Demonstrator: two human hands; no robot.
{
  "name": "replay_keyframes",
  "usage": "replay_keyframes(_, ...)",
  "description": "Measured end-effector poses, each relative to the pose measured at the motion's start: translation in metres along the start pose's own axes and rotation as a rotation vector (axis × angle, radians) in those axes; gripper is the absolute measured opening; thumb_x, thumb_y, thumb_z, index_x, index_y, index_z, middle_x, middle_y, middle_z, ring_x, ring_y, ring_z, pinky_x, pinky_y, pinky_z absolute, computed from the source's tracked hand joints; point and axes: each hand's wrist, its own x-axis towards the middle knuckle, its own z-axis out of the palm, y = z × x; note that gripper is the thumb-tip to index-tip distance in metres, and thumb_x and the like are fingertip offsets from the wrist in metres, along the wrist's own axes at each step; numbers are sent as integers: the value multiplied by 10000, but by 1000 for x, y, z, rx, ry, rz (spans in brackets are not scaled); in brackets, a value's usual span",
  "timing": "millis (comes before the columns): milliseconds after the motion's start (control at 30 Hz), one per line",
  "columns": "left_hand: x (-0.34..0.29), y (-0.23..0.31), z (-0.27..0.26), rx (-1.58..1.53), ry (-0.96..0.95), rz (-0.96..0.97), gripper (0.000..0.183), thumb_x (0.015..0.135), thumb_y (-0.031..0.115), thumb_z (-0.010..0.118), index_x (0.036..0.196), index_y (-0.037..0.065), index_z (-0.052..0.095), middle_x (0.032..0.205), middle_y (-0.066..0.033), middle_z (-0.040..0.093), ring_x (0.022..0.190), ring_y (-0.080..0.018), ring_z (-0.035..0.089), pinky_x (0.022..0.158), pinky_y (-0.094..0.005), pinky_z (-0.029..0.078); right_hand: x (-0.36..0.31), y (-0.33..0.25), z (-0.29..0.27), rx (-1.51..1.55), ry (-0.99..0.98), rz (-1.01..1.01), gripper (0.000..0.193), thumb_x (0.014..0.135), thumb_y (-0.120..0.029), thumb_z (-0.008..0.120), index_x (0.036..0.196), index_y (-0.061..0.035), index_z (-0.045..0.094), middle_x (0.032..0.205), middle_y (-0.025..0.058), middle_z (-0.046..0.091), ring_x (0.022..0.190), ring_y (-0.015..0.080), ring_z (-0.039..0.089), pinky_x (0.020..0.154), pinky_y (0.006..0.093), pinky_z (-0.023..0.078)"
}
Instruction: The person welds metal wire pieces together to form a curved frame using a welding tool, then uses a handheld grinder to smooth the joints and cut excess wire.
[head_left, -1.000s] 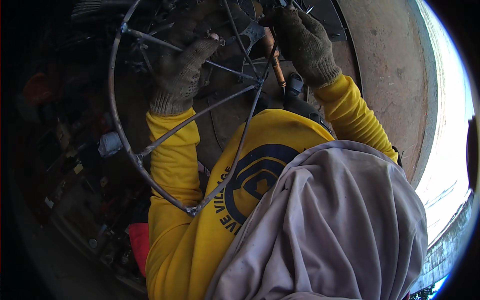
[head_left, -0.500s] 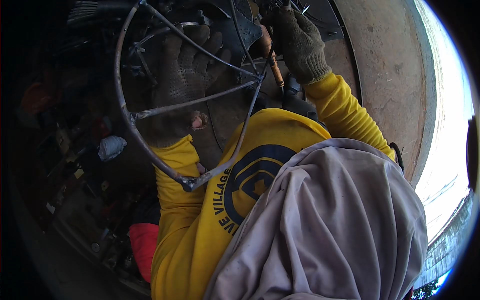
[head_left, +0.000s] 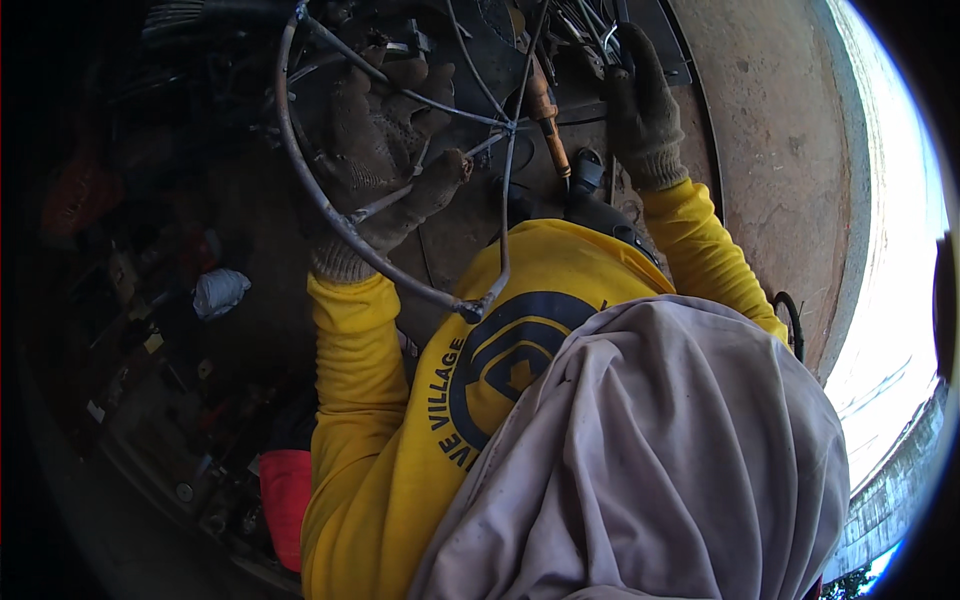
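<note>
A round frame of bent metal rod (head_left: 330, 205) with spokes meeting at a welded joint hangs in front of me at the upper left. My left hand (head_left: 395, 140), in a dark knit work glove, is closed on one spoke, its thumb lying across the rod and its fingers partly hidden behind it. The glove's thumb tip looks worn. My right hand (head_left: 647, 115), gloved the same way, has its fingers stretched out beside thin metal rods (head_left: 597, 35) at the top. Between the hands is a tool with an orange-brown handle (head_left: 545, 115).
Dark metal pieces crowd the work area at the top. On the left, in shade, lie a whitish bundle (head_left: 220, 293) and assorted small items. Something red (head_left: 286, 505) is at the lower left. Concrete floor (head_left: 765, 130) extends to the right; my shoes (head_left: 588, 170) are below the work area.
My left hand has gone from spread behind the frame to closed on a spoke. The frame has shifted right. My right hand has moved right and its fingers have straightened.
</note>
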Motion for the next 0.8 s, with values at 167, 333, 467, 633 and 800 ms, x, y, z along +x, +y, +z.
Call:
replay_keyframes(167,-2,-30,1,191,88,17,897,838,94,820,1515,85,231,1400,-119,436,1373,-268,477,1062,-372,533,-60,8,-43,-84,-154,151,427,979,-175,632,1375,-28,567,1173,192,706,1050,266,721,857,362,572)
replay_keyframes(333,-3,-65,2,266,87,101,924,827,109,836,1519,96,224,1401,-115,433,1354,-288,483,1114,-427,495,-79,-4,-45,-95,-397,329,410,938,-155,675,1324,-42,602,1012,158,737,895,270,749,792,362,588)
replay_keyframes(467,-1,-72,-1,369,74,138,917,831,107,831,1516,83,222,1397,-128,437,1357,-302,483,1142,-457,471,-70,-6,-35,-237,-409,-54,450,858,-147,748,1287,-67,635,935,132,729,802,295,734,725,368,596)
replay_keyframes(633,4,-59,2,611,20,114,933,818,122,846,1505,40,220,1371,-140,451,1354,-300,490,1154,-450,461,-58,-6,-30,-282,-449,-181,532,792,-157,804,1292,-86,636,891,107,721,766,283,728,669,368,594)
replay_keyframes(800,5,-60,5,547,71,24,972,805,158,865,1507,19,208,1355,-144,456,1346,-294,502,1143,-423,478,-56,-1,-30,-403,-485,-312,576,746,-198,824,1278,-88,634,810,84,691,695,278,713,601,363,584)
